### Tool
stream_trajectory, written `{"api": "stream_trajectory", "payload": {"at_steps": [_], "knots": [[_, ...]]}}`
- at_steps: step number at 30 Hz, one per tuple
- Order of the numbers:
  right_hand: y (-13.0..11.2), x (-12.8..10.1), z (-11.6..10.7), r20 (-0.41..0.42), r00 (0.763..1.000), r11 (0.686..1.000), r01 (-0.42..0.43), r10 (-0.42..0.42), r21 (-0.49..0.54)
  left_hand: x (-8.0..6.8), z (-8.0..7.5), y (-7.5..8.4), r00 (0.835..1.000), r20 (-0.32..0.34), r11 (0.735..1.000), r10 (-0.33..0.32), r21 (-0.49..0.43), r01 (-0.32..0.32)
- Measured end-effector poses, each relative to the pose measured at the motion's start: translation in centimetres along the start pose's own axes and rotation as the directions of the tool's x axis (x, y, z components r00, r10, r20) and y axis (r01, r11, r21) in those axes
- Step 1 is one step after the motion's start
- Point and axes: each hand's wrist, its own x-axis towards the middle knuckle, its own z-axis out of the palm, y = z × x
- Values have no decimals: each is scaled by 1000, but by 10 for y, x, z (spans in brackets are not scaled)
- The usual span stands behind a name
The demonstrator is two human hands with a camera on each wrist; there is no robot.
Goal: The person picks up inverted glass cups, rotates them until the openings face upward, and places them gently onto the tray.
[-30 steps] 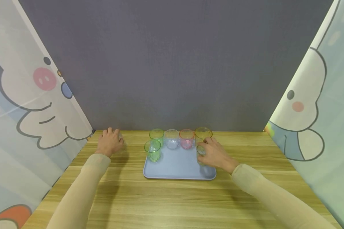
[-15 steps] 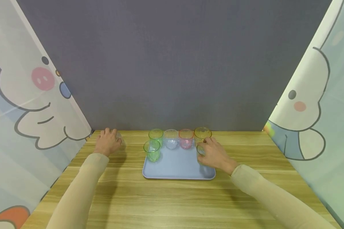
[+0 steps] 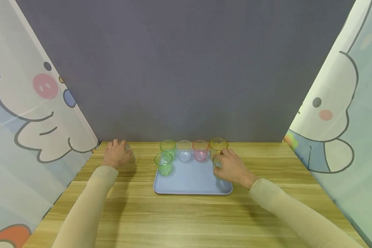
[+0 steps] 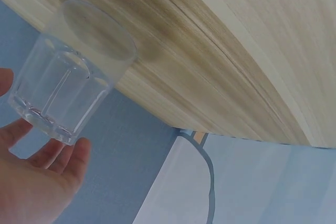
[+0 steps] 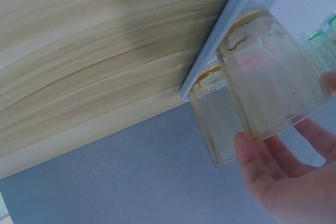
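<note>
At the table's far left, my left hand [image 3: 116, 154] grips a clear glass [image 4: 73, 72] by its thick base. That glass is turned mouth down, its rim toward the wood; whether it touches is hard to tell. My right hand [image 3: 230, 166] holds an amber-tinted glass [image 5: 273, 77] near its rim, the base at the right side of the blue tray [image 3: 192, 187]. Behind it stands a second amber glass [image 3: 218, 146]. Along the tray's back are a pink glass [image 3: 200, 151], a colourless glass [image 3: 184, 151] and a green glass [image 3: 168, 146], with another green glass [image 3: 164, 164] in front.
The wooden table [image 3: 179, 217] extends in front of the tray and to both sides. A dark grey panel [image 3: 186, 75] rises at its back edge. Printed cartoon curtains hang at the left [image 3: 34, 137] and right [image 3: 334, 137].
The head view has shifted slightly, so the tray and glasses sit a little further left in it. Both hands keep their hold with almost no motion.
</note>
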Motion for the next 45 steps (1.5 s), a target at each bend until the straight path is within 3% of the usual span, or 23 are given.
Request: {"api": "stream_trajectory", "payload": {"at_steps": [18, 26, 45], "knots": [[1, 2, 0, 22, 1000, 1000, 9, -9, -1, 5, 1, -2, 999, 31, 1000, 16, 20, -17], [2, 1, 1, 12, 1000, 1000, 19, -19, -5, 4, -4, 0, 997, 79, 1000, 4, 19, -5], [1, -1, 1, -17, 1000, 1000, 0, 0, -4, -6, -12, 1, 994, 102, 995, -41, -89, 50]]}}
